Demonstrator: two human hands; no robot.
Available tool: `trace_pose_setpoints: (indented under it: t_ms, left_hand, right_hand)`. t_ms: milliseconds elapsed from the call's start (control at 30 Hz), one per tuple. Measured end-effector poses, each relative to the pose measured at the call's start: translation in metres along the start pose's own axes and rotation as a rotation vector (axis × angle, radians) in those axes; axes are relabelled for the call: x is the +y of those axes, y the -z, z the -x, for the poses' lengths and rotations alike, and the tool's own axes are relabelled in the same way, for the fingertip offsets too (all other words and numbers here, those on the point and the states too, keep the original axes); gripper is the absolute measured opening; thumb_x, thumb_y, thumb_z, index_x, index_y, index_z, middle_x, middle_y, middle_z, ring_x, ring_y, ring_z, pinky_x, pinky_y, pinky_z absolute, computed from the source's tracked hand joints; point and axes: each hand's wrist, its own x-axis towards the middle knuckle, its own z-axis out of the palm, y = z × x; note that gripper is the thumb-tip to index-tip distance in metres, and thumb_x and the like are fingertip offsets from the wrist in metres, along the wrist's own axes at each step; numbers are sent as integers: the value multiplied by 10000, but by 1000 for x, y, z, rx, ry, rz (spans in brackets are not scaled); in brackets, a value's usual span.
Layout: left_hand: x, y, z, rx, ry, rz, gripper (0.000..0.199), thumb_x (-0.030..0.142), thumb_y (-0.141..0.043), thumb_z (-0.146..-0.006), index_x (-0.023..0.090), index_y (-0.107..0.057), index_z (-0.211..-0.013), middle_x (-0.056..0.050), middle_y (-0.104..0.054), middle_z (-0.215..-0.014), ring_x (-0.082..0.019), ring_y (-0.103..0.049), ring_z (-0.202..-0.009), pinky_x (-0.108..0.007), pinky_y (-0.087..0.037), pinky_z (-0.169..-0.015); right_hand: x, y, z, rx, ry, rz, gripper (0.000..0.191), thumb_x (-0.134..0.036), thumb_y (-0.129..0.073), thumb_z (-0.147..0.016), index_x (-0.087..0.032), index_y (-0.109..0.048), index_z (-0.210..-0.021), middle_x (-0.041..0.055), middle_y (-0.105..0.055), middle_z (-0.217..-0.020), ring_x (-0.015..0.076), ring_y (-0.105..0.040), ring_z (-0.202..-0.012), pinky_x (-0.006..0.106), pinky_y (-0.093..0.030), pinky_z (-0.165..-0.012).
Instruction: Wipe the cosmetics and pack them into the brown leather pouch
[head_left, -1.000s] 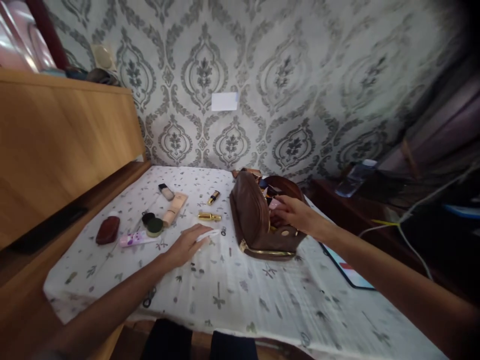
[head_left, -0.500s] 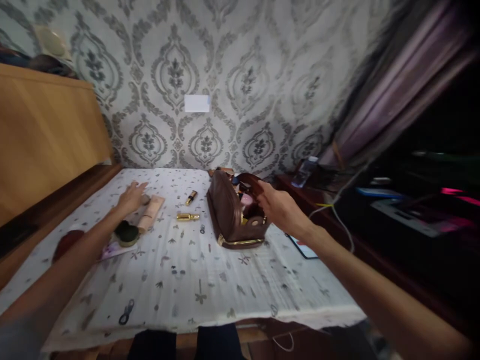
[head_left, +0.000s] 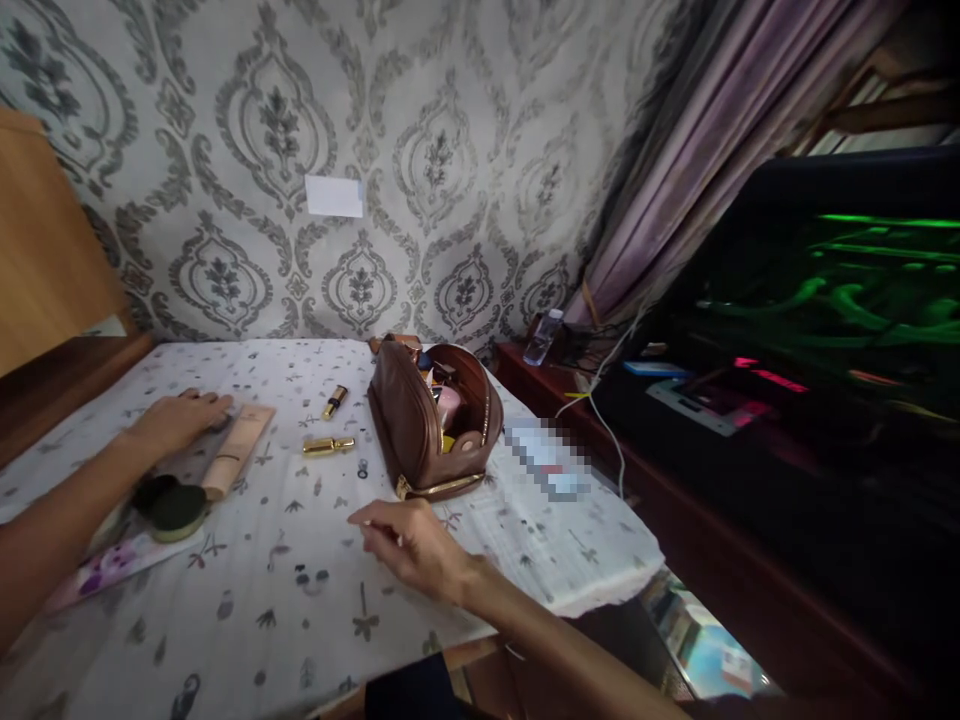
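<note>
A brown bag (head_left: 409,420) stands unzipped on the patterned cloth, with a pink item (head_left: 448,402) and other things inside. In front of it my right hand (head_left: 416,545) hovers, fingers bent and nothing visible between them. At the left, my left hand (head_left: 180,420) is low over the cloth beside a beige tube (head_left: 241,447); a small grey item (head_left: 221,421) lies under or against its fingertips. Nearer me are a dark green round container (head_left: 176,510) and a white-and-purple tube (head_left: 124,565). Two gold tubes, one upper (head_left: 334,401) and one lower (head_left: 328,446), lie left of the bag.
A blurred-out flat device (head_left: 547,458) lies right of the bag on the cloth (head_left: 285,620). Beyond the cloth are a clear bottle (head_left: 543,338), a white cable (head_left: 619,455) and a dark desk with a lit screen (head_left: 885,270). A wooden cabinet (head_left: 52,240) borders the left.
My right hand has left the bag's right rim and come down in front of the bag. The view has turned right. My left hand stays near the beige tube.
</note>
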Motion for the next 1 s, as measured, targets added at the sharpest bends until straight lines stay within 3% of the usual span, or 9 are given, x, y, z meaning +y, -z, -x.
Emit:
trace_pose_setpoints:
  t_ms: [133,267,300,367,467,600,700,833,1000]
  left_hand:
    - [5,27,15,77,134,-78,311,282,-403,-960,146,-615,-1142,-80,-688,-945,-276,-661,-853,-308,-519,-627]
    - [55,62,39,211,232,130,362,448,-417,-976,217,-530,-1231,-21,-664,-906,-255,-668,-817,-309,-512,-634]
    - [73,66,48,226,187,209,377,475,-446,-961,234,-528,-1239,-14,-668,-873,-252,-666,-776,-320,-518,-631]
    - [112,64,65,287,-17,325,321,429,-462,-955,253,-578,-1197,-55,-694,-1075,-263,-679,-890,-322,-534,-637]
    - [153,40,86,335,-265,283,305,302,-430,-966,250,-644,-1176,-107,-692,-1130,-300,-666,-1013,-320,-531,-597]
    - [155,1,93,318,-444,385,346,471,-519,-963,251,-686,-1172,-107,-698,-1087,-282,-665,-1007,-315,-573,-668]
    - [141,-14,91,364,-394,494,361,528,-490,-965,284,-717,-1105,-84,-694,-1075,-267,-661,-1012,-335,-586,-769]
    - [140,-8,90,506,-239,545,319,453,-445,-988,296,-694,-1111,-77,-683,-1126,-263,-654,-1029,-347,-568,-798]
    - [151,17,94,338,-261,787,248,272,-420,-999,231,-630,-874,-30,-640,-845,-165,-629,-793,-245,-518,-700]
  right_hand:
    - [5,-27,-21,-38,-150,-409,308,-427,-613,-914,-198,-703,-1100,14,-700,-775,135,-626,-623,253,-481,-621]
    - [-4,-44,-53,-48,-296,-1033,568,-666,-699,-788,-180,-653,-1078,42,-699,-865,173,-683,-750,317,-525,-741]
    - [-7,-47,-61,-59,-346,-1178,591,-696,-667,-801,-171,-642,-1070,61,-705,-895,192,-697,-809,349,-526,-805]
    - [-12,-51,-74,-125,-450,-1420,613,-742,-546,-862,-165,-626,-1054,81,-713,-926,218,-704,-877,408,-510,-890]
    - [-8,-58,-79,-197,-600,-1634,621,-753,-372,-931,-187,-620,-998,38,-692,-816,215,-691,-801,426,-522,-867]
    - [14,-70,-71,-181,-720,-1629,466,-634,-460,-964,-191,-598,-920,-3,-639,-735,178,-666,-686,343,-544,-734]
    - [23,-75,-66,-275,-572,-1546,437,-553,-728,-826,-209,-582,-1050,-18,-646,-813,172,-683,-697,322,-554,-675]
    - [18,-74,-66,-379,-424,-1432,773,-615,-850,-647,-241,-527,-1242,-17,-655,-822,160,-684,-601,200,-438,-479]
    - [12,-64,-63,-449,-439,-1231,756,-578,-862,-658,-190,-578,-1242,-53,-608,-695,73,-568,-461,158,-334,-434]
